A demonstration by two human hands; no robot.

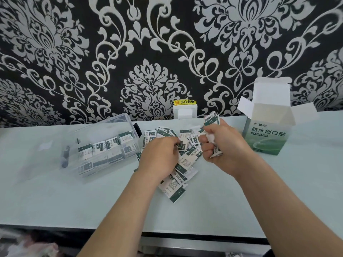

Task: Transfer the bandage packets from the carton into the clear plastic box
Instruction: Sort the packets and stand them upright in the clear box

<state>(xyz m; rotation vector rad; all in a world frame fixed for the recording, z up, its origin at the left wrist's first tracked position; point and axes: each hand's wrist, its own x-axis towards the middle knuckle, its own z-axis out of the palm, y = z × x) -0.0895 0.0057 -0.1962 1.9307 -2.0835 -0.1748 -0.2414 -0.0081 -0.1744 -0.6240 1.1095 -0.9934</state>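
Note:
A loose pile of white-and-green bandage packets (182,175) lies on the pale table between my hands. My right hand (222,145) grips an upright stack of packets (212,120) in its curled fingers. My left hand (159,154) lies over the pile and pinches one packet at its fingertips. The clear plastic box (104,145) stands to the left with rows of packets inside. The green-and-white carton (269,134) stands at the right, its flaps open.
A white wall socket (184,112) with a yellow warning label sits behind the pile against the patterned wall. The clear lid (42,151) lies left of the box. The table's front edge (167,230) runs below my forearms.

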